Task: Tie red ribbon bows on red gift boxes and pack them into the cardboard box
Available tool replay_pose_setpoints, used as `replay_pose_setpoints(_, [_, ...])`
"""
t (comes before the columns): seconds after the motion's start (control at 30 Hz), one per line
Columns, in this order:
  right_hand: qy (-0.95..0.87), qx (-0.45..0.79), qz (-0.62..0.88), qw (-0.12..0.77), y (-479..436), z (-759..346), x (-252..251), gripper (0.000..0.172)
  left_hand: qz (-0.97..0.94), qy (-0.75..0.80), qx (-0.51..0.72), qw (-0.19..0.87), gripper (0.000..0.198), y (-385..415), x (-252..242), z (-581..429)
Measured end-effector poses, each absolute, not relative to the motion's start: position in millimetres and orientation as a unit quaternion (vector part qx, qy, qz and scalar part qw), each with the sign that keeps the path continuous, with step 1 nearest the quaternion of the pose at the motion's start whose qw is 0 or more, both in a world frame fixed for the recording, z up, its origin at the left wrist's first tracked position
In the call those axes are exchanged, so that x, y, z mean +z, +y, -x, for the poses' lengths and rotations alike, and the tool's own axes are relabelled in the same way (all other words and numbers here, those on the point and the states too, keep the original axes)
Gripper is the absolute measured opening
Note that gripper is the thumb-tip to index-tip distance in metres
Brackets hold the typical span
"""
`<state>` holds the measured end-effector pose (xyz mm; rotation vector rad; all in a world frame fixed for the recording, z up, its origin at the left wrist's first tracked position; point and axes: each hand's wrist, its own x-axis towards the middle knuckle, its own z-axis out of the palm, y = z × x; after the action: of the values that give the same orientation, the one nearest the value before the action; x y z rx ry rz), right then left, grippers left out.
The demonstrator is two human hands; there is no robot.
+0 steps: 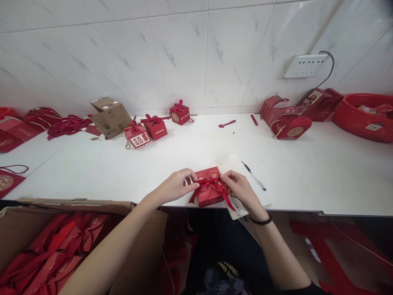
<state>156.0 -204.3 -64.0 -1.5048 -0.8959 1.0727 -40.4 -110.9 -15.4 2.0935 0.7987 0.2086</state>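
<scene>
A red gift box (210,197) with pale printed characters lies at the front edge of the white table, partly over a sheet of paper (238,207). A dark red ribbon (223,191) is tied in a bow on its top, its tails hanging over the sides. From the left, my left hand (181,182) pinches a loop of the bow between thumb and fingers. On the opposite side my right hand (239,186), a black band at its wrist, is closed on the other loop. Just right of the paper lies a pen (253,175).
Small red boxes (139,135) and a brown carton (111,119) stand towards the wall. A red basin (364,119) and handled red boxes (285,121) are at right. Below left, an open cardboard box (144,229) holds several ribboned boxes. A ribbon pile (69,125) lies far left.
</scene>
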Motion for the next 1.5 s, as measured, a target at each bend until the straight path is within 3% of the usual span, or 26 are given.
replay_pose_setpoints(0.2, [-0.343, 0.506, 0.597, 0.520, -206.3, -157.9, -65.1, 0.042, -0.782, 0.316, 0.087, 0.531, 0.016, -108.1, -16.1, 39.7])
replay_pose_setpoints(0.37, [-0.351, 0.506, 0.593, 0.519, -204.8, -160.1, -73.1, 0.040, -0.788, 0.326, 0.090, 0.514, 0.013, -105.4, -19.6, 40.5])
replay_pose_setpoints(0.43, [-0.369, 0.448, 0.621, 0.528, -205.0, -159.9, -73.2, 0.035, -0.789, 0.324, 0.096, 0.513, 0.016, -104.7, -21.1, 40.8])
replay_pose_setpoints(0.57, [-0.442, 0.172, 0.677, 0.563, -210.3, -153.8, -63.8, 0.020, -0.780, 0.307, 0.108, 0.535, 0.020, -105.1, -20.2, 40.1])
replay_pose_setpoints(0.7, [-0.608, 0.048, 0.593, 0.525, -214.3, -139.4, -52.0, 0.006, -0.766, 0.299, 0.127, 0.555, 0.018, -106.6, -16.7, 37.9])
replay_pose_setpoints(0.93, [-0.706, 0.011, 0.534, 0.466, -207.2, -122.2, -52.6, 0.005, -0.746, 0.295, 0.167, 0.573, 0.018, -109.0, -15.3, 36.8])
replay_pose_setpoints(1.5, [-0.719, -0.050, 0.537, 0.439, -206.6, -122.2, -54.2, 0.008, -0.752, 0.285, 0.157, 0.573, 0.023, -109.1, -20.7, 34.2])
